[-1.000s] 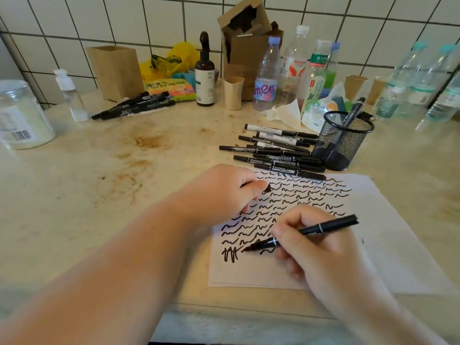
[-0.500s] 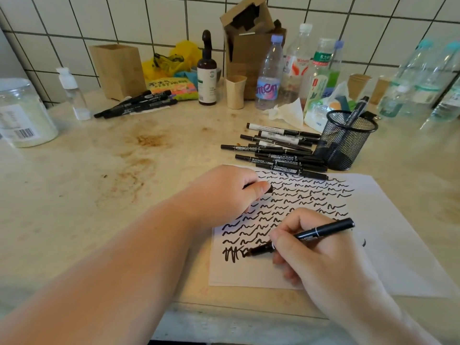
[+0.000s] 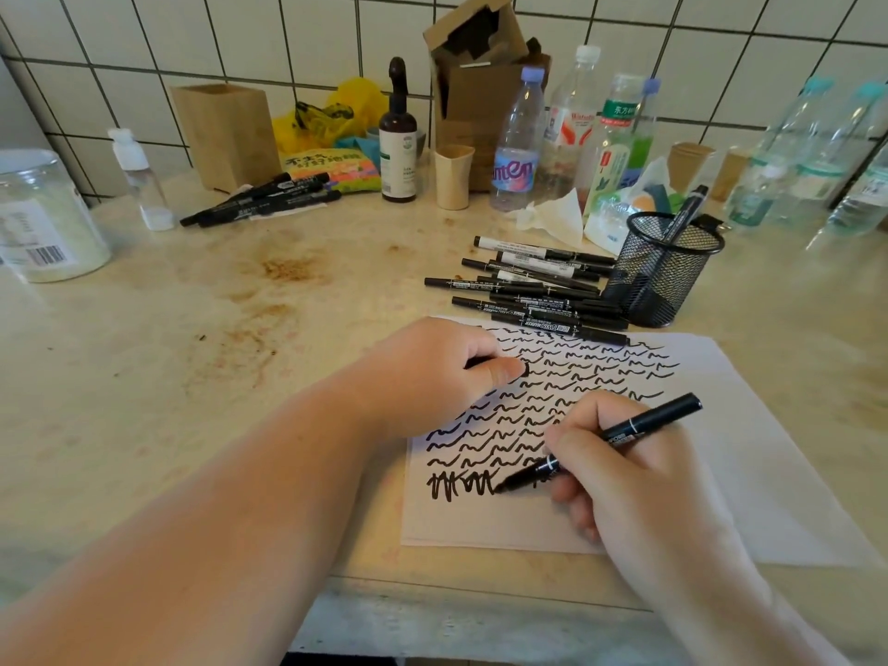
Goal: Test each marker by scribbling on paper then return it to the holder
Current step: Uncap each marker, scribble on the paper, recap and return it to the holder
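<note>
A marker (image 3: 600,442) is pinched in the right hand (image 3: 639,468) and scribbled on the paper (image 3: 749,454), its cap (image 3: 524,369) pinched in the left hand (image 3: 432,377); recapping, then the holder (image 3: 665,266), is judged next.

Paper (image 3: 749,473) nearest the counter edge, loose markers (image 3: 533,290) behind it, mesh holder (image 3: 665,271) to their right.

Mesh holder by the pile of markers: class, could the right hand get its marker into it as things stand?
Probably yes. The mesh holder stands open-topped beyond the paper, with one marker inside leaving room. Nothing stands between it and the right hand, whose grip is on a marker. The left hand stays clear.
</note>
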